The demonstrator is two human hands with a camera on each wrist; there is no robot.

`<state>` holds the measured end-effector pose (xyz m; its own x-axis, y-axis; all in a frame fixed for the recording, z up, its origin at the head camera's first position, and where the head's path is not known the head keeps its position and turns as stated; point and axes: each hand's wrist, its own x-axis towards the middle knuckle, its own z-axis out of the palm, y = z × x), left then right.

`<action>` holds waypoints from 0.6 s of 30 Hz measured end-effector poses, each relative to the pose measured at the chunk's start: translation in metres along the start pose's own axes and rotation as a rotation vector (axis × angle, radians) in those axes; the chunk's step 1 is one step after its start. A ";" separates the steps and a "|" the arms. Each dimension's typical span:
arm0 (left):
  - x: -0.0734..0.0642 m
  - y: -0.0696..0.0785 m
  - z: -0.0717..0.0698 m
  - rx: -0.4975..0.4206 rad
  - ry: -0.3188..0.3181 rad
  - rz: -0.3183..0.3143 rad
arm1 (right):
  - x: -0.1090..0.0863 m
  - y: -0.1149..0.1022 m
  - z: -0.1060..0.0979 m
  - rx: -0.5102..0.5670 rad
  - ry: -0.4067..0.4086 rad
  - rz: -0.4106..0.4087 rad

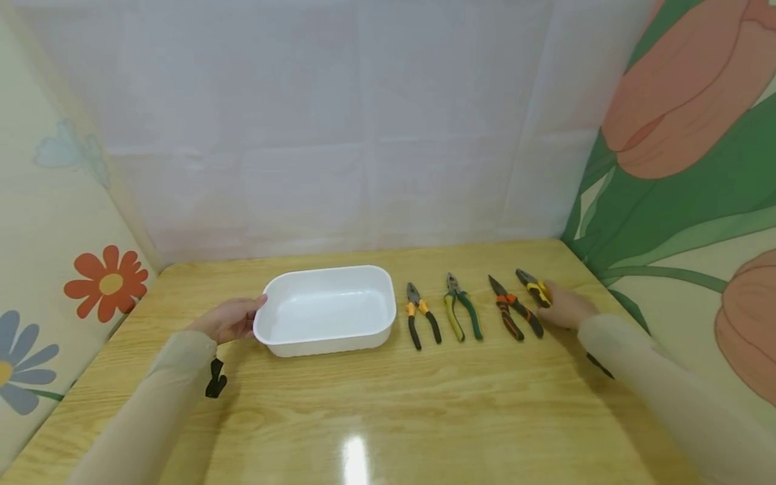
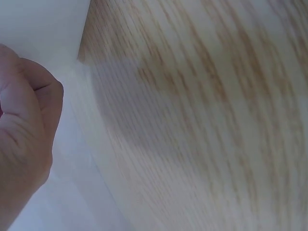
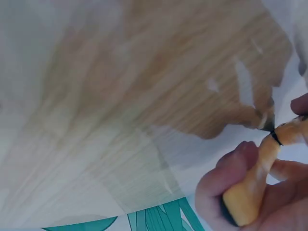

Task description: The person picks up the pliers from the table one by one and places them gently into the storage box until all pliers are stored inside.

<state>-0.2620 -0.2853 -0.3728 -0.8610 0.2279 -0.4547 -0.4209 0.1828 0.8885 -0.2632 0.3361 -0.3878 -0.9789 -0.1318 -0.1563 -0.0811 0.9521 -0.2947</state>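
Observation:
A white plastic tray [image 1: 330, 340] stands on the table's left half, and my left hand [image 1: 233, 319] holds its left rim, thumb at the top edge. In the left wrist view that hand [image 2: 26, 106] shows its curled fingers against the tray's white wall [image 2: 43, 29]. At the far right of a row of pliers, my right hand [image 1: 565, 306] grips yellow-and-black pliers [image 1: 535, 286] by the handles. The right wrist view shows the fingers [image 3: 211, 192] curled round a yellow handle [image 3: 248, 192]; the pliers' jaws are mostly out of that view.
Between tray and right hand lie orange-and-black pliers [image 1: 422, 316], green-and-yellow pliers [image 1: 462, 306] and red-and-black long-nose pliers [image 1: 514, 308]. The wooden table [image 1: 388, 404] meets a white cloth backdrop [image 1: 339, 168]. Flower-patterned panels [image 1: 685, 222] flank it.

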 end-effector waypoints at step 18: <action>0.000 -0.002 -0.001 -0.005 -0.015 0.007 | -0.015 -0.020 -0.010 0.003 0.119 -0.085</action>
<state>-0.2617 -0.2868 -0.3747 -0.8598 0.2435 -0.4489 -0.4159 0.1763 0.8921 -0.2486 0.3218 -0.3697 -0.9839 -0.1778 -0.0176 -0.1640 0.9382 -0.3049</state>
